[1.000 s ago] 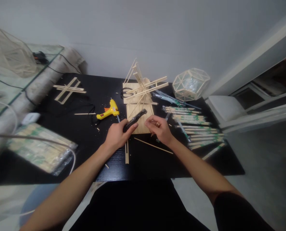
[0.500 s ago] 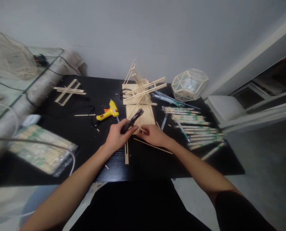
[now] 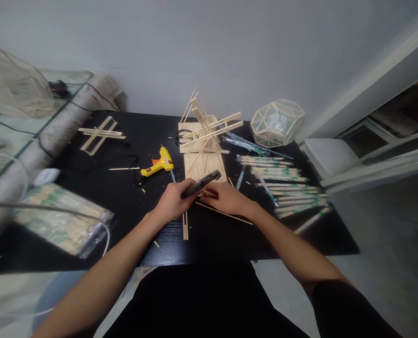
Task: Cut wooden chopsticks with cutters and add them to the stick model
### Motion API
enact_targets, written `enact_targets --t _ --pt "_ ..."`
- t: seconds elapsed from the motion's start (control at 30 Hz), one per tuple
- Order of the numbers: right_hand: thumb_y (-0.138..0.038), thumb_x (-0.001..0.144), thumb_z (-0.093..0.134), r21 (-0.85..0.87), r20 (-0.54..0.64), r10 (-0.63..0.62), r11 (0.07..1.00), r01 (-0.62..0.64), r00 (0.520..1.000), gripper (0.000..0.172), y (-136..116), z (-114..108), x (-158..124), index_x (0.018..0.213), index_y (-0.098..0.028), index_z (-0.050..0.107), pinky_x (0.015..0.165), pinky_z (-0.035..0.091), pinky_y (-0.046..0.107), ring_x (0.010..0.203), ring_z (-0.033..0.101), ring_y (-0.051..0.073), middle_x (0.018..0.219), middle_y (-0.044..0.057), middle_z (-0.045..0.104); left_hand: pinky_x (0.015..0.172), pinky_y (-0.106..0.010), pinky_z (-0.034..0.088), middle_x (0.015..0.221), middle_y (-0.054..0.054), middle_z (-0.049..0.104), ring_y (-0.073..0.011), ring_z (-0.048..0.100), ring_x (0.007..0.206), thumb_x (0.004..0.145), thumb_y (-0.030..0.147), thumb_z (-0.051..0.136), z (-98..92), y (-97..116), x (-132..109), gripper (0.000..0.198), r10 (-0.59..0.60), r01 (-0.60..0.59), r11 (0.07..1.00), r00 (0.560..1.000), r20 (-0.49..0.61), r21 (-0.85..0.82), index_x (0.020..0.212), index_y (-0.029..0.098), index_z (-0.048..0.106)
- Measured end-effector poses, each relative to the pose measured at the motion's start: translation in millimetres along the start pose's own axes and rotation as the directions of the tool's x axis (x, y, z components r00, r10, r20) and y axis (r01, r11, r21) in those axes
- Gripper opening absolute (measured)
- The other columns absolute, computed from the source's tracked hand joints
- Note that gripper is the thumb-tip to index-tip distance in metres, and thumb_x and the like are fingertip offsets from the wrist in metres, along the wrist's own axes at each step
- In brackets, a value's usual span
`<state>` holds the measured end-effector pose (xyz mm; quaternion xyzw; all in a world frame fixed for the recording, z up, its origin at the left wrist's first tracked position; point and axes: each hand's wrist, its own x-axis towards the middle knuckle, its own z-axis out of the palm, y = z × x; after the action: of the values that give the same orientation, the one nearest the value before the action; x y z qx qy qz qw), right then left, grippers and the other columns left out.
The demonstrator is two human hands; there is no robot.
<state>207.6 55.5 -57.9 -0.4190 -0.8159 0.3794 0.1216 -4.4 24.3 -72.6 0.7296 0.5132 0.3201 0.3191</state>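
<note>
My left hand is closed around a dark pair of cutters that points up and right over a flat panel of wooden sticks. My right hand sits just right of the cutters with its fingers pinched on a thin stick near the jaws; the stick is mostly hidden. Both hands rest low over the black table. A pair of long sticks lies below my left hand, and a slanted stick lies under my right wrist.
A yellow glue gun lies left of the panel. Behind it stands a stick model and a geodesic ball. Wrapped chopsticks spread at right. A bag of chopsticks lies at left, a stick cross at the far left.
My right hand has moved left and down to meet the cutters. The cutters have tilted lower, closer to flat. My left hand stays in about the same spot.
</note>
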Motion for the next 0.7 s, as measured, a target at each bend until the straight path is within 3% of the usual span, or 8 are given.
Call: enact_targets --t 0.1,0.2,0.33,0.47,0.7 --pt "-0.027 0.090 0.073 0.033 0.013 -0.016 0.999 0.015 1.000 0.011 0 -12 -5 0.094 -0.017 0.070 0.072 0.044 0.029 0.075 0.063 0.016 0.084 0.004 0.072 0.060 -0.025 0.035 0.065 0.004 0.057 -0.0110 0.047 0.060 0.095 0.039 0.060 -4.5 -3 3 0.026 -0.016 0.014 0.999 0.999 0.040 0.032 0.079 0.019 0.061" --pt "-0.026 0.085 0.079 0.048 -0.046 0.018 0.999 -0.016 0.999 0.017 -2 -27 -11 0.097 -0.017 0.071 0.073 0.047 0.028 0.079 0.065 0.015 0.094 0.005 0.074 0.063 -0.026 0.037 0.069 0.001 0.062 -0.0125 0.052 0.063 0.096 0.041 0.059 -9.7 -6 5 0.026 -0.032 0.024 0.997 0.995 0.093 0.080 0.083 0.019 0.065" --pt "-0.020 0.082 0.080 -0.064 -0.040 0.053 0.996 -0.056 0.998 0.011 -12 -38 -24 0.086 -0.016 0.069 0.069 0.045 0.026 0.072 0.064 0.014 0.081 0.002 0.071 0.062 -0.026 0.036 0.064 0.002 0.059 -0.0129 0.051 0.060 0.095 0.042 0.058 -14.5 -6 6 0.028 -0.048 0.022 0.986 0.987 0.155 0.165 0.080 0.020 0.064" --pt "-0.012 0.082 0.078 -0.152 0.086 0.059 0.987 -0.045 0.995 0.012 -19 -27 -35 0.087 -0.017 0.069 0.070 0.045 0.027 0.073 0.064 0.015 0.082 0.003 0.071 0.063 -0.026 0.037 0.069 0.000 0.064 -0.0154 0.057 0.062 0.093 0.036 0.059 -15.8 -4 6 0.020 -0.082 0.023 0.964 0.974 0.212 0.265 0.084 0.020 0.066" --pt "-0.005 0.088 0.062 -0.281 0.095 0.079 0.959 -0.049 0.992 0.015 -14 -2 -44 0.097 -0.016 0.068 0.071 0.044 0.032 0.076 0.065 0.019 0.089 0.007 0.072 0.069 -0.029 0.044 0.088 -0.006 0.075 -0.0224 0.070 0.078 0.092 0.029 0.058 -14.5 -2 6 0.013 -0.071 -0.051 0.919 0.954 0.292 0.391 0.095 0.022 0.070"
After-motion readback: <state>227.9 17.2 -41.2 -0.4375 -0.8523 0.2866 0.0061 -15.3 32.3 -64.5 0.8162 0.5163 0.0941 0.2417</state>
